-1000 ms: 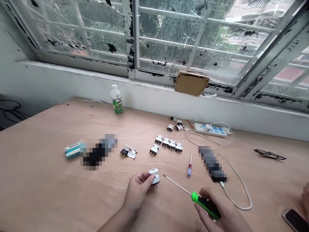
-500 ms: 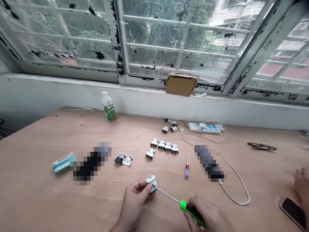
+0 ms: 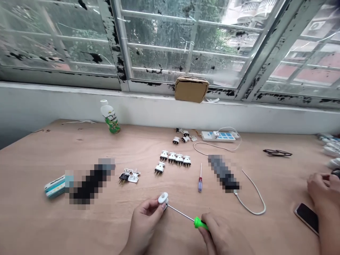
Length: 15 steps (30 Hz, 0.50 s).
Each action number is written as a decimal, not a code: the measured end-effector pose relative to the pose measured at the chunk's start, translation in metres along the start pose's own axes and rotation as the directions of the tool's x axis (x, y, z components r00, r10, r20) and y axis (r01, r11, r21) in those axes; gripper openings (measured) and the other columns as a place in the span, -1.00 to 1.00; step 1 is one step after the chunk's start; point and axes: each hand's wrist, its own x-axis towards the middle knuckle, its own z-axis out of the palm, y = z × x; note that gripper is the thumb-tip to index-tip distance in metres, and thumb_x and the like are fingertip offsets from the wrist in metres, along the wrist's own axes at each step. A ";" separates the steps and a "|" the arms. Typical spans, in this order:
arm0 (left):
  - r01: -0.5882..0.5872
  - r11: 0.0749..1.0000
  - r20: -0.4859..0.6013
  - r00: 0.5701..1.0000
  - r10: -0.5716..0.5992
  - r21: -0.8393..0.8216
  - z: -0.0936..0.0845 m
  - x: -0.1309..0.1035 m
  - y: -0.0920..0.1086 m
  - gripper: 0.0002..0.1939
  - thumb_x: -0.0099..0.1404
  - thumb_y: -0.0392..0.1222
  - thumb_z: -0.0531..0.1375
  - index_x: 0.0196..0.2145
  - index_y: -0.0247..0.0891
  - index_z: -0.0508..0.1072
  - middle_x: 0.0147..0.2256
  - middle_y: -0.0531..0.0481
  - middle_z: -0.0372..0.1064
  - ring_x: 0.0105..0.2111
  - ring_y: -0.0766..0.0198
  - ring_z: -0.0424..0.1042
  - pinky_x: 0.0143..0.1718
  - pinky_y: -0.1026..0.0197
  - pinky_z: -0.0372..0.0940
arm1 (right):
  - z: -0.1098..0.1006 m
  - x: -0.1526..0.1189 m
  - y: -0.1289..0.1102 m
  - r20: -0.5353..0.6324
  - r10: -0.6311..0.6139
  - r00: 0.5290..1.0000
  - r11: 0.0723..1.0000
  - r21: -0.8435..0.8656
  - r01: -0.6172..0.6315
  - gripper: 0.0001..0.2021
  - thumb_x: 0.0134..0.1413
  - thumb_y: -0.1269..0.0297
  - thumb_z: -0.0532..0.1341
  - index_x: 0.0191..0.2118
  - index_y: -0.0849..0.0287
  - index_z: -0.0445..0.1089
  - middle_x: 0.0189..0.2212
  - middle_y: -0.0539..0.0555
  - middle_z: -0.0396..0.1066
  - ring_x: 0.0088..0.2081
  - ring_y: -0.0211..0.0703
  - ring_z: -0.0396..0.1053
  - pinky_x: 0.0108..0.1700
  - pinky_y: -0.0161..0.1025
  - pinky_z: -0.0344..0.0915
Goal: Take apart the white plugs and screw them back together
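Pinched between thumb and fingers of my left hand (image 3: pixel 145 221) is a white plug (image 3: pixel 163 199), held just above the table. My right hand (image 3: pixel 216 230) grips the green handle of a screwdriver (image 3: pixel 199 223), whose metal shaft points left and its tip meets the side of the plug. Several white-and-black plugs (image 3: pixel 172 157) stand beyond my hands. An opened plug (image 3: pixel 129 175), with a black half and a white half, lies to the left. A small screwdriver (image 3: pixel 200 184) with a clear purplish handle lies behind my right hand.
A green-labelled bottle (image 3: pixel 111 118) stands at the back left. A power strip (image 3: pixel 218 136) with a white cable lies near the wall. Blurred dark objects, a blue-white pack (image 3: pixel 55 187), glasses (image 3: pixel 277 152) and a phone (image 3: pixel 307 216) rest around. Another person's hand (image 3: pixel 322 191) is at right.
The view has shifted right. The held plug has tilted, its round end turned more toward the camera. My right hand covers more of the green handle. The other person's hand reaches farther in.
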 end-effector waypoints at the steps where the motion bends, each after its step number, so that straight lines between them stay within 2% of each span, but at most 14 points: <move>1: -0.001 1.000 -0.006 1.000 0.001 0.012 0.000 0.000 0.001 -0.72 0.04 -0.02 0.43 -0.35 -0.26 0.65 -0.14 -0.16 0.60 0.00 -0.04 0.50 0.06 0.11 0.38 | -0.003 -0.001 0.000 0.038 0.023 0.999 0.998 0.058 -0.025 -0.89 0.25 0.28 0.08 -0.33 0.07 0.28 -0.48 -0.02 0.38 -0.55 -0.22 0.40 -0.58 -0.36 0.22; 2: 0.000 1.000 -0.010 1.000 0.000 0.022 0.000 0.000 0.001 -0.71 0.03 -0.01 0.43 -0.35 -0.26 0.65 -0.14 -0.17 0.60 0.00 -0.05 0.50 0.06 0.11 0.38 | -0.005 -0.002 0.000 0.081 0.042 0.996 0.991 0.125 -0.052 -0.95 0.21 0.31 0.10 -0.28 0.07 0.29 -0.41 0.00 0.40 -0.52 -0.23 0.41 -0.54 -0.37 0.26; 4: 0.002 0.999 -0.016 1.000 -0.002 0.039 -0.001 0.000 0.002 -0.70 0.01 0.00 0.44 -0.35 -0.26 0.65 -0.15 -0.17 0.61 0.01 -0.05 0.49 0.06 0.11 0.38 | -0.008 -0.006 0.002 0.145 0.068 0.987 0.963 0.248 -0.103 -0.91 0.16 0.40 0.09 -0.23 0.08 0.28 -0.34 0.02 0.40 -0.47 -0.26 0.42 -0.48 -0.39 0.32; 7: -0.005 0.998 -0.024 1.000 0.006 0.057 -0.001 0.001 0.002 -0.68 0.01 0.01 0.44 -0.33 -0.26 0.65 -0.17 -0.16 0.61 0.00 -0.04 0.49 0.06 0.14 0.38 | -0.005 -0.014 0.007 0.147 0.123 0.981 0.922 0.349 -0.167 -0.91 0.17 0.43 0.09 -0.27 0.08 0.24 -0.44 -0.04 0.36 -0.48 -0.27 0.41 -0.46 -0.41 0.33; 10: -0.015 0.997 -0.021 1.000 0.016 0.071 0.000 0.000 0.001 -0.68 0.00 0.01 0.44 -0.34 -0.26 0.65 -0.17 -0.17 0.61 0.00 -0.04 0.50 0.03 0.16 0.40 | 0.000 -0.020 0.006 0.034 0.177 0.984 0.898 0.402 -0.176 -0.96 0.25 0.33 0.12 -0.19 0.06 0.28 -0.46 -0.06 0.41 -0.49 -0.27 0.44 -0.45 -0.41 0.37; 13: -0.021 0.997 -0.030 0.999 0.023 0.072 0.000 -0.001 0.001 -0.69 -0.01 0.01 0.45 -0.37 -0.26 0.65 -0.17 -0.17 0.61 0.00 -0.04 0.49 0.01 0.18 0.40 | 0.000 -0.020 0.002 -0.134 0.208 0.969 0.912 0.385 -0.142 -0.83 0.26 0.29 0.14 -0.04 0.09 0.29 -0.25 0.08 0.47 -0.36 -0.23 0.53 -0.34 -0.42 0.45; 15: -0.021 0.997 -0.041 0.999 0.024 0.074 0.000 0.000 0.002 -0.69 0.00 0.01 0.44 -0.38 -0.27 0.65 -0.20 -0.17 0.61 -0.03 -0.02 0.51 -0.01 0.19 0.41 | -0.005 -0.018 -0.001 -0.155 0.181 0.971 0.922 0.371 -0.113 -0.77 0.21 0.31 0.15 -0.02 0.12 0.27 -0.15 0.17 0.43 -0.29 -0.21 0.54 -0.30 -0.42 0.47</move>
